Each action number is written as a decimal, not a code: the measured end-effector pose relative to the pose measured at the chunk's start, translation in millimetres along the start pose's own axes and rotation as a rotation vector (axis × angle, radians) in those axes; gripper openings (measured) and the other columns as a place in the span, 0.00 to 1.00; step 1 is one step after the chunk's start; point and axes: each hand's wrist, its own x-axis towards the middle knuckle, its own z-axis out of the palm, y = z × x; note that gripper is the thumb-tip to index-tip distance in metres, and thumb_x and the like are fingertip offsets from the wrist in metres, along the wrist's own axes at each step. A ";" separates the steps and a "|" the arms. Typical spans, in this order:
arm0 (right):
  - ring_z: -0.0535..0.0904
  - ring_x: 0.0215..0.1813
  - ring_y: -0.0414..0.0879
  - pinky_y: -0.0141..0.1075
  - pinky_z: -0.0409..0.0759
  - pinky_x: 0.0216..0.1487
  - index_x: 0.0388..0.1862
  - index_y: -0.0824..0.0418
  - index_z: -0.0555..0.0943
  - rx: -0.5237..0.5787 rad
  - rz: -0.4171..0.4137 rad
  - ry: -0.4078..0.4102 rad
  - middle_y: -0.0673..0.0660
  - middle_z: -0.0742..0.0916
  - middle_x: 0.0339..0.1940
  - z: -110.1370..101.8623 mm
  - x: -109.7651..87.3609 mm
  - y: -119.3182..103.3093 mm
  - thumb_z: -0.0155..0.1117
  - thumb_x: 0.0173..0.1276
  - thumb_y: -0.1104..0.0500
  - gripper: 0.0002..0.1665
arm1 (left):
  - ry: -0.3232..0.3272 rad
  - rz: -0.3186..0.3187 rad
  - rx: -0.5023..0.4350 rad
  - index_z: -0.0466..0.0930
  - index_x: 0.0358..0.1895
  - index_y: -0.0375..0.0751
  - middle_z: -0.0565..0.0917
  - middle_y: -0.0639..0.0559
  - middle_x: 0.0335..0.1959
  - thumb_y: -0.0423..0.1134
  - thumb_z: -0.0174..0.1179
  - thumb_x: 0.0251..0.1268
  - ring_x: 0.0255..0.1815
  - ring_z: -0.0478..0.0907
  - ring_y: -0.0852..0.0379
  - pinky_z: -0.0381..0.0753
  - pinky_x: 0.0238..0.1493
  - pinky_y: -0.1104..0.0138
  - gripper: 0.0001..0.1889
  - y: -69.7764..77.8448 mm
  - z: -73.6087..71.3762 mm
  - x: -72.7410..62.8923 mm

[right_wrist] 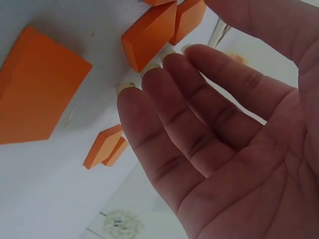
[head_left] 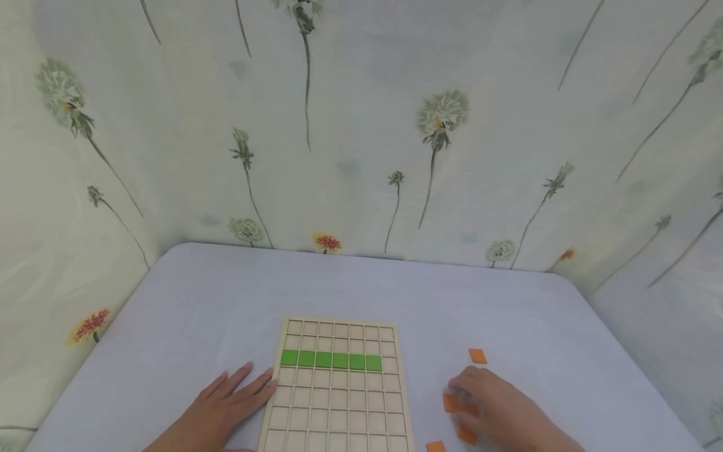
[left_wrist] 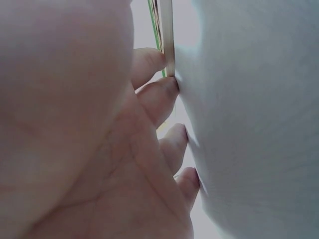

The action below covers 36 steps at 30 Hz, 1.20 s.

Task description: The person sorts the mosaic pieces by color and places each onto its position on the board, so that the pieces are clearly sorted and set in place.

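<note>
A pale wooden grid board (head_left: 339, 419) lies on the table, a row of several green square tiles (head_left: 324, 360) across its third row. My left hand (head_left: 223, 408) is spread on the tabletop at the board's left side, its fingertips touching the edge; the left wrist view shows the fingertips (left_wrist: 167, 89) by the board's side. To the board's right, my right hand (head_left: 497, 405) hovers over orange square tiles (head_left: 450, 402) and partly hides them. In the right wrist view its fingers are gently bent, with nothing between them, near an orange tile (right_wrist: 149, 37).
One orange tile (head_left: 477, 356) lies beyond the right hand, another (head_left: 436, 446) close to the board's lower right corner. The pale tabletop (head_left: 271, 276) ends at a flower-patterned cloth backdrop (head_left: 350, 157).
</note>
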 end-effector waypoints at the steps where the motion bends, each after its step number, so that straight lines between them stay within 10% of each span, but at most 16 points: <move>1: 0.74 0.42 0.30 0.33 0.81 0.45 0.44 0.42 0.83 -0.009 -0.017 0.002 0.31 0.79 0.40 0.9 1.0 0.7 0.78 0.65 0.53 0.13 | 0.003 -0.001 -0.012 0.72 0.78 0.49 0.71 0.55 0.78 0.81 0.57 0.58 0.77 0.65 0.36 0.19 0.71 0.80 0.52 -0.2 0.3 0.2; 15: 0.71 0.37 0.33 0.33 0.77 0.39 0.35 0.47 0.81 -0.069 -0.023 0.026 0.36 0.75 0.33 5.0 4.9 -2.7 0.77 0.61 0.62 0.13 | 0.050 0.089 0.035 0.73 0.77 0.45 0.73 0.51 0.77 0.72 0.60 0.64 0.74 0.68 0.34 0.18 0.72 0.78 0.45 -3.7 2.3 2.2; 24: 0.67 0.33 0.37 0.33 0.73 0.37 0.29 0.49 0.77 -0.093 0.150 0.029 0.42 0.72 0.27 10.4 5.1 -11.3 0.77 0.63 0.59 0.14 | 0.038 0.087 0.034 0.72 0.77 0.46 0.72 0.52 0.77 0.75 0.58 0.65 0.75 0.67 0.36 0.18 0.72 0.78 0.46 -4.6 3.9 1.8; 29: 0.66 0.31 0.40 0.34 0.68 0.34 0.28 0.51 0.75 -0.089 0.207 0.033 0.45 0.71 0.24 11.5 4.7 -15.8 0.77 0.65 0.57 0.16 | 0.035 0.086 0.049 0.72 0.77 0.46 0.72 0.52 0.77 0.75 0.58 0.64 0.75 0.68 0.37 0.38 0.76 0.65 0.47 -5.5 2.9 1.0; 36: 0.69 0.30 0.40 0.36 0.72 0.36 0.30 0.53 0.77 -0.039 0.226 0.060 0.46 0.73 0.24 9.5 6.1 -20.3 0.73 0.66 0.58 0.11 | 0.000 0.038 0.009 0.71 0.78 0.46 0.72 0.51 0.78 0.77 0.58 0.62 0.76 0.66 0.35 0.37 0.79 0.64 0.49 -7.0 0.8 -0.4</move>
